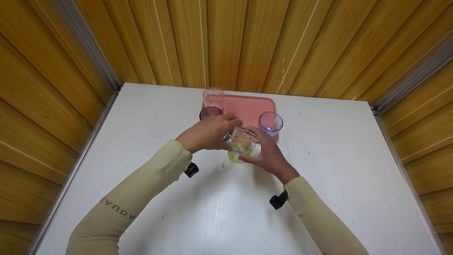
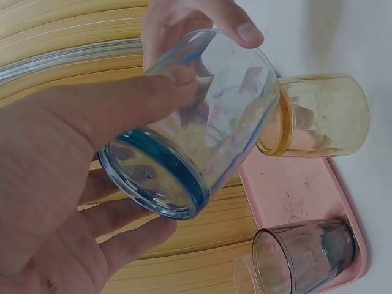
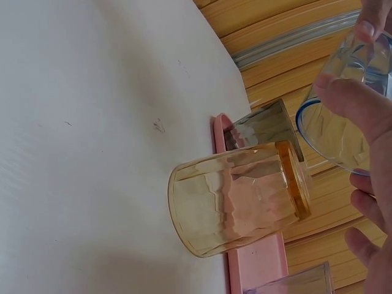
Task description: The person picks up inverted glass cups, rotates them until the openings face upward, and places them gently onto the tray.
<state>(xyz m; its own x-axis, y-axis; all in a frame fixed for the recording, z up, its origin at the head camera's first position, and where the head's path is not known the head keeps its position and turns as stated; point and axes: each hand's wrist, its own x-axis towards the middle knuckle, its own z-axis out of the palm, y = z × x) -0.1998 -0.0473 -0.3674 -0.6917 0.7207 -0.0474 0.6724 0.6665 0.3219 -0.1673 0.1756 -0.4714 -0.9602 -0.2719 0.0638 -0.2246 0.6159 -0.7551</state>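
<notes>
A clear drinking glass with a blue tint (image 1: 242, 140) is held tilted in the air between both hands. My left hand (image 1: 212, 132) grips it around its thick base (image 2: 162, 171), the thumb along its side. Nearer the rim, my right hand (image 1: 267, 154) holds the same glass between thumb and fingers. Just below, an amber glass (image 3: 239, 202) stands upside down on the white table, apart from the hands. A dark purple glass (image 2: 312, 257) is upright on the pink tray (image 1: 247, 106), partly hidden by my left hand in the head view.
On the tray's right side stands a blue-rimmed glass (image 1: 271, 125), close to my right hand. A clear glass (image 1: 213, 97) is at the tray's back left. Wood-patterned panels (image 1: 226, 42) rise behind and beside the white table (image 1: 219, 219).
</notes>
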